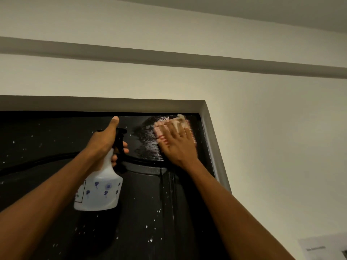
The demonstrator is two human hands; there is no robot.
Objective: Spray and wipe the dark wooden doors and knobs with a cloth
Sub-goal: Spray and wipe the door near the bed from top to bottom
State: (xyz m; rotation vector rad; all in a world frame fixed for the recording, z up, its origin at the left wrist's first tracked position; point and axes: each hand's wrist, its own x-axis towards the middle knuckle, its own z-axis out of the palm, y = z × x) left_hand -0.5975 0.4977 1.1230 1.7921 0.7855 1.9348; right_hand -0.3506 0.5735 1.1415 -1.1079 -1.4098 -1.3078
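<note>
We are facing a pale wall [262, 128] around the dark door [142, 212], reaching up. Nearest us, our left hand [105, 139] is gripping the spray bottle [98, 192] by its neck; it looks light and possibly slick. Beyond, our right hand [178, 145] is pressing flat, fingers spread, on the soft, limp cloth [169, 126] beneath it, at the door's top corner.

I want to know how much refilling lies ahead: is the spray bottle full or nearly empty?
Cannot tell. The spray bottle, gripped by the left hand, has a cloudy white body and no liquid line shows through it.
</note>
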